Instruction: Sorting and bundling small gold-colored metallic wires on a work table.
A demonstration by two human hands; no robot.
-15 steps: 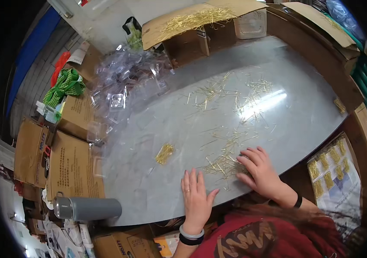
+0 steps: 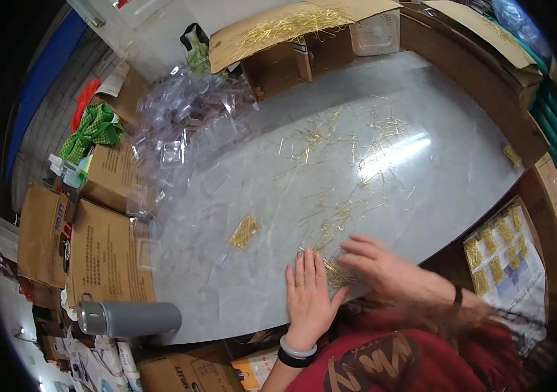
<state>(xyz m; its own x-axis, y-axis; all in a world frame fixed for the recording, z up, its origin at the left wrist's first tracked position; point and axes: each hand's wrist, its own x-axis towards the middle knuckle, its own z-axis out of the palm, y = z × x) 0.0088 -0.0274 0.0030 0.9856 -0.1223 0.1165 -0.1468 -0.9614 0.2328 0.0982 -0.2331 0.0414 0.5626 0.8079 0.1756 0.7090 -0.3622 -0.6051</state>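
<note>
My left hand [image 2: 309, 294] lies flat on the grey tabletop [image 2: 226, 287], its fingers stretched and its thumb out to the side. Beside its fingers is a small heap of thin gold wire hooks [image 2: 339, 274]. My right hand [image 2: 386, 269], open and slightly blurred, reaches over the heap from the right, fingertips above or touching the hooks; which, I cannot tell. Neither hand grips anything. Further off, more loose gold hooks [image 2: 314, 138] lie scattered. To the left rests a neat bundle of gold hooks [image 2: 244, 232], seemingly in a clear plastic case.
Clear plastic cases [image 2: 187, 117] pile up at the far left. A grey bottle [image 2: 131, 319] lies on its side near the left edge. A cardboard shelf [image 2: 278, 65] at the back carries many hooks. At the right, several filled packs [image 2: 497, 248] sit on a sheet.
My left hand has moved slightly forward and right, toward the heap. My right hand has moved left and nearer, and the heap beneath is drawn closer together.
</note>
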